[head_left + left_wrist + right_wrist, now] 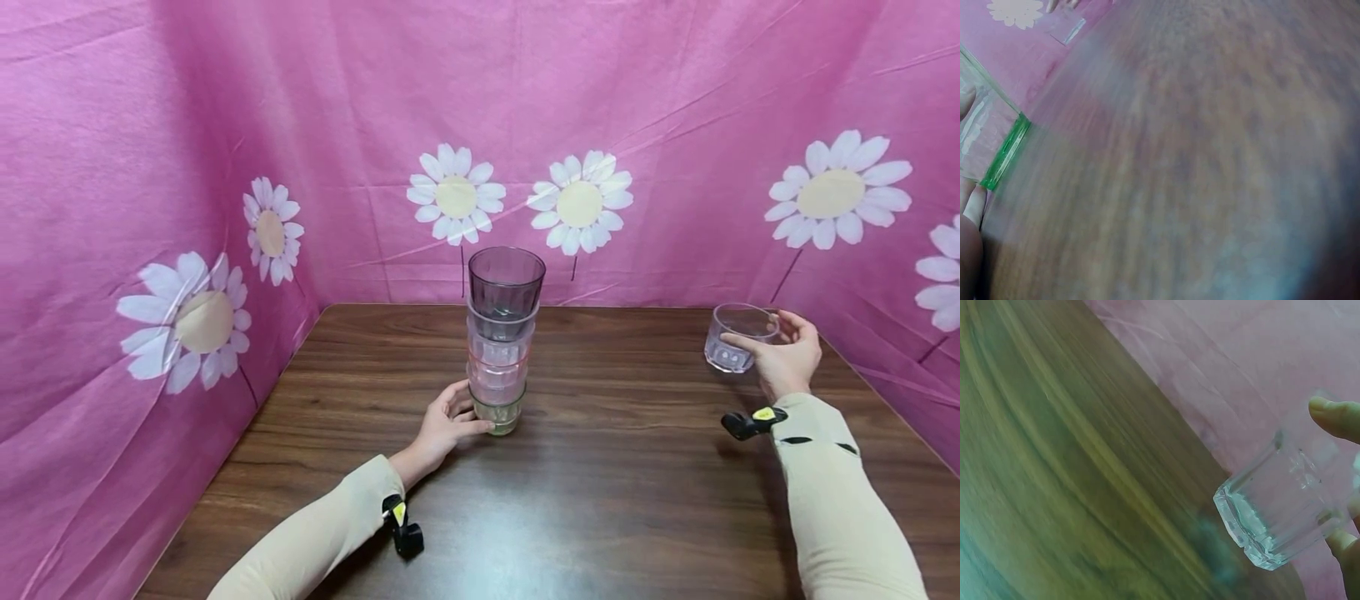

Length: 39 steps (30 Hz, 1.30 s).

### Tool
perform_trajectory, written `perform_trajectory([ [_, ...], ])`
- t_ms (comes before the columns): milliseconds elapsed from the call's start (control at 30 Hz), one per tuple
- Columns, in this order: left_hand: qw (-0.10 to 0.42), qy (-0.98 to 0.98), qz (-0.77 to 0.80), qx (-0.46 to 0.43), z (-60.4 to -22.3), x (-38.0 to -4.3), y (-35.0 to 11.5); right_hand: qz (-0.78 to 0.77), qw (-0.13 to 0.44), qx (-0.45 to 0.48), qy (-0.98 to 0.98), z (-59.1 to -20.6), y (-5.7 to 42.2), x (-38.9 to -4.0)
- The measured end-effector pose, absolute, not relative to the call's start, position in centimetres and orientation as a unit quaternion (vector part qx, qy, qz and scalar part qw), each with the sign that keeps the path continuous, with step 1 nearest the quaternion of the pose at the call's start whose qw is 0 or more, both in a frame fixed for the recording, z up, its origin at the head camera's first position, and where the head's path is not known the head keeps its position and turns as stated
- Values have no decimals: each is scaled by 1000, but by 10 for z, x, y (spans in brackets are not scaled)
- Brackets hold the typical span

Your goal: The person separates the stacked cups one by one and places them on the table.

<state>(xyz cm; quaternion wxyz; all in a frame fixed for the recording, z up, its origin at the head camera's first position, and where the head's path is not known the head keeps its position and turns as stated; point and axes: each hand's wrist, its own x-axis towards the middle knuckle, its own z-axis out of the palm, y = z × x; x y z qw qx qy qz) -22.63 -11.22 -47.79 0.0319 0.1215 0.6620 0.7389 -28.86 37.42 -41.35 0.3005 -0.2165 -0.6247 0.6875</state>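
A tall stack of nested drinking glasses stands upright near the middle of the table. On top is a dark grey glass (507,287), with clear and pinkish glasses under it and a green-tinted glass (499,412) at the bottom. My left hand (448,425) grips that lowest glass, thumb across its front and fingers at its left side. In the left wrist view, its thick green base (1007,153) shows at the left edge. Far to the right, my right hand (787,354) holds a clear glass (727,354) upright by its side; its faceted base (1247,528) shows in the right wrist view.
The brown wooden table (600,500) reaches back to a pink cloth (360,125) with large white daisies, which hangs behind it and along both sides. The right hand and its glass are close to the table's far right corner.
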Motion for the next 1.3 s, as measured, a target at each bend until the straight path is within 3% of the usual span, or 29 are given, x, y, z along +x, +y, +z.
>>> perform_trajectory([
  [667, 28, 660, 741, 117, -480, -226, -111, 692, 371, -275, -555, -424, 404, -279],
  [1300, 24, 660, 741, 122, -480, -226, -111, 590, 354, -282, -669, -427, 399, -279],
])
